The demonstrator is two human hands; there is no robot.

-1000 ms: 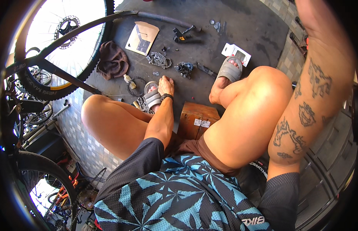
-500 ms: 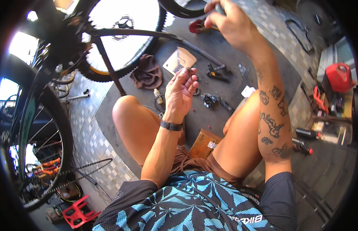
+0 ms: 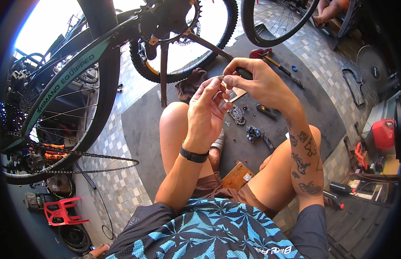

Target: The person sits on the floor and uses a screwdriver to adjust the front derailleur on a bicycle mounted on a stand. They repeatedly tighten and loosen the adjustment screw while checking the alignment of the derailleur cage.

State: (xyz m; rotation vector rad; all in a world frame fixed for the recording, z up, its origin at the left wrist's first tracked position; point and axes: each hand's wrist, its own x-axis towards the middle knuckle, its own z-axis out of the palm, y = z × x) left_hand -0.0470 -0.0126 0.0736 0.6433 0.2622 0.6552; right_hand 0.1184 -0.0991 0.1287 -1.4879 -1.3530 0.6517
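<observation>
My left hand [image 3: 207, 101] is raised in front of my chest, pinching a small object I cannot make out. My right hand [image 3: 256, 84] grips a dark green-handled tool [image 3: 243, 73], its fingers meeting the left hand's at the small object. Below them on the dark mat [image 3: 148, 129] lie a coiled chain [image 3: 236, 115], a black derailleur [image 3: 254, 134], a black lever part [image 3: 265, 111] and a piece of cardboard, partly hidden. A wooden box [image 3: 235, 176] sits between my legs.
An inverted bicycle [image 3: 66, 82] with a hanging chain fills the left, more wheels [image 3: 278, 21] above. A red-headed tool [image 3: 261, 53], red jerrycan [image 3: 383, 131] and fan [image 3: 370, 75] are right, a red plastic chair [image 3: 60, 209] lower left. Another person's leg [image 3: 327, 11] shows top right.
My left hand has risen from beside my foot. My right hand, raised high with the tool, has come down to meet it. The view has swung toward the bicycle above.
</observation>
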